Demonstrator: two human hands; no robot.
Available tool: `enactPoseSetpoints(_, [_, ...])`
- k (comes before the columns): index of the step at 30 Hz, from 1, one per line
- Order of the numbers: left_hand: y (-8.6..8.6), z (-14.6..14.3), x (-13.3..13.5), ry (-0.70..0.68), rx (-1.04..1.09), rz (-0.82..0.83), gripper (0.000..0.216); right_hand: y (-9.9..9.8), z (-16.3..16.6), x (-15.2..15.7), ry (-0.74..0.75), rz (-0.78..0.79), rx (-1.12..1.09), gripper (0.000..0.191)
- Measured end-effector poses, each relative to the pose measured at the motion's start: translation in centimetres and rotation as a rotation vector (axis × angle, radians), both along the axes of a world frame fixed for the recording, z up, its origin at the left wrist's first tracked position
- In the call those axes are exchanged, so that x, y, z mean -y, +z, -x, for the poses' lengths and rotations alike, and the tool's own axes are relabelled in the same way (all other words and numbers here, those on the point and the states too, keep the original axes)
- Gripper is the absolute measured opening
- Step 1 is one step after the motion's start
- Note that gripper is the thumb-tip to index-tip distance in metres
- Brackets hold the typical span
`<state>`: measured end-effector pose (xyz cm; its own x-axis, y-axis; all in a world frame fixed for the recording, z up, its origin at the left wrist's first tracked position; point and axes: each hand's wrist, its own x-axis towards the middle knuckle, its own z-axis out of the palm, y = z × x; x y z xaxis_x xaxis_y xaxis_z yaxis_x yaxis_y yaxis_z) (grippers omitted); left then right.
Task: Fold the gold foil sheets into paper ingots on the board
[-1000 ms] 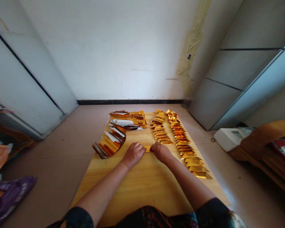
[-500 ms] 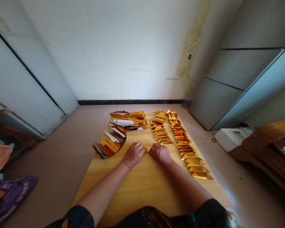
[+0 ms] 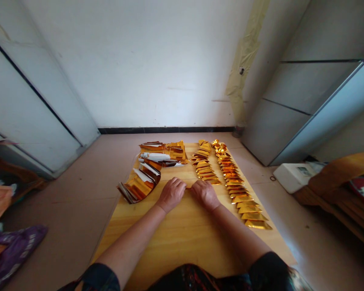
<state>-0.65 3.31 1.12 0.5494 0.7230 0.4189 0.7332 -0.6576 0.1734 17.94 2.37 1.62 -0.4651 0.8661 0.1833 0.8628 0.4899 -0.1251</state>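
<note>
My left hand [image 3: 171, 195] and my right hand [image 3: 205, 195] are side by side over the middle of the wooden table [image 3: 182, 238]. Between their curled fingers a narrow strip of gold foil paper [image 3: 188, 187] shows, pinched from both ends; most of it is hidden by the fingers. Left of my left hand lie loose gold foil sheets [image 3: 144, 184] with white backs, fanned in a curve. Beyond my right hand, folded gold paper pieces [image 3: 205, 167] overlap in a short row. A longer row of folded gold ingots [image 3: 238, 188] runs along the table's right side.
More foil sheets [image 3: 172, 153] lie at the far end of the table. A grey cabinet [image 3: 291, 105] and a white box [image 3: 294, 178] on a wooden bench stand to the right. On the left are a purple bag [image 3: 18, 250] and a pale door [image 3: 27, 101].
The gold foil between my hands looks narrower, showing only as a thin edge. My fingers have turned slightly around it; both hands stay in the same place.
</note>
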Motion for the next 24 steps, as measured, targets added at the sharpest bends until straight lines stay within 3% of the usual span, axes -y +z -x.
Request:
enactPoseSetpoints(5, [0.1,0.0,-0.6,0.050,0.100,0.202,0.018,1.5,0.1,-0.1,-0.133,0.239,-0.111,0.023])
enactPoseSetpoints(11, [-0.7,-0.1,-1.5,0.118,0.122,0.420,0.017,1.8,0.4,-0.1,-0.147,0.320,-0.197,0.021])
enactPoseSetpoints(24, [-0.9,-0.2,-1.9,0.162,0.104,0.475,0.019,1.9,0.5,0.1,-0.160,0.324,-0.117,0.022])
